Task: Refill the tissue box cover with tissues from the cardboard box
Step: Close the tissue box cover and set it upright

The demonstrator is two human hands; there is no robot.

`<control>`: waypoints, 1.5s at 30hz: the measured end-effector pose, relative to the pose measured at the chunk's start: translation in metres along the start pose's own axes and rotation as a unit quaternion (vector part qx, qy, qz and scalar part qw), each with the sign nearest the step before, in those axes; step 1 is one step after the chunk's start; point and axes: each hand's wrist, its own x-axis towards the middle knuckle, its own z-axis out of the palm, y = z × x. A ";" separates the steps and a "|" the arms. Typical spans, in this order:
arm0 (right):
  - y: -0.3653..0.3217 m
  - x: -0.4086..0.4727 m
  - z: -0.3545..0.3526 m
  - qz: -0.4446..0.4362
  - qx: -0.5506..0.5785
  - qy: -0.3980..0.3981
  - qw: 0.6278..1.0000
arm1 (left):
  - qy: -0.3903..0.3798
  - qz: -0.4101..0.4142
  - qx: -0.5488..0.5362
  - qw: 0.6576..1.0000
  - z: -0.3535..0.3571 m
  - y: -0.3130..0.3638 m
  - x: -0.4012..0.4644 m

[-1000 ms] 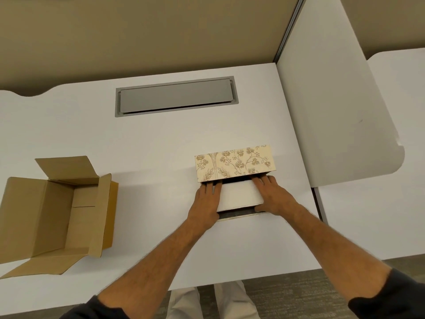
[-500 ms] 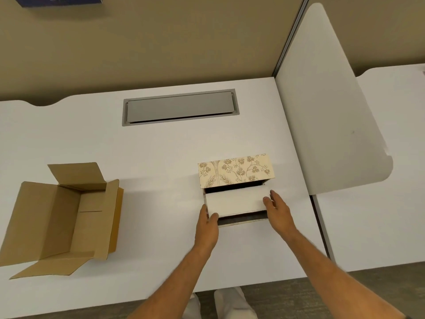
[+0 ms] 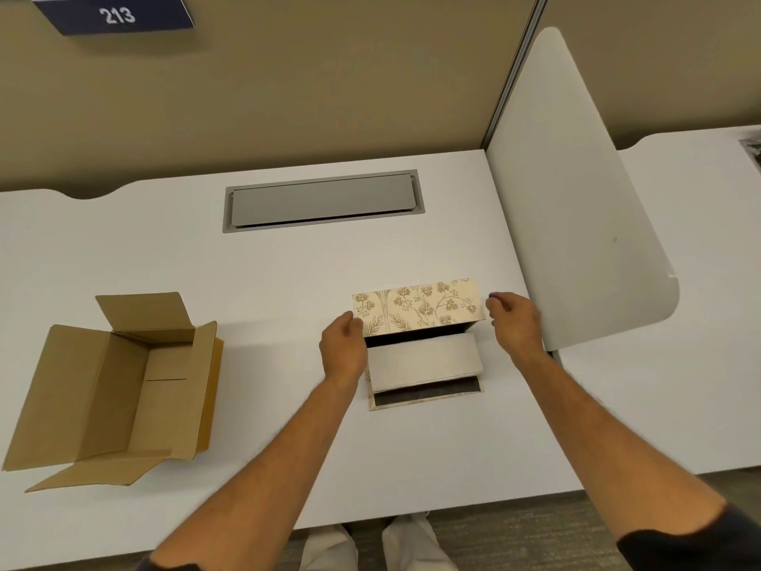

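The floral tissue box cover (image 3: 418,307) lies on the white desk (image 3: 267,282) with its open side toward me. A white stack of tissues (image 3: 424,360) sticks halfway out of it, resting over the cover's folded-down flap (image 3: 426,397). My left hand (image 3: 344,350) is curled against the cover's left end, thumb on its corner. Just off the cover's right end, a small gap away, my right hand (image 3: 512,323) hovers with bent fingers. The brown cardboard box (image 3: 111,385) lies open at the left, nothing visible inside.
A grey cable hatch (image 3: 323,206) is set into the desk behind the cover. A white divider panel (image 3: 576,208) stands close to the right of my right hand. The tan partition wall carries a sign reading 213 (image 3: 117,14).
Both hands left the tissue stack, drew back, then moved outward and forward to the two ends of the cover. The view tilted upward, showing the sign.
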 end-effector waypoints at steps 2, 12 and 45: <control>-0.003 0.007 0.004 -0.002 -0.021 -0.014 1.000 | 0.018 0.011 0.010 1.000 0.005 0.002 0.007; -0.002 0.011 0.004 -0.010 -0.080 -0.042 0.996 | 0.052 -0.005 0.040 0.998 0.001 -0.008 0.012; 0.085 -0.084 -0.001 0.079 0.076 -0.095 0.989 | -0.011 0.025 0.054 0.998 -0.019 -0.086 -0.058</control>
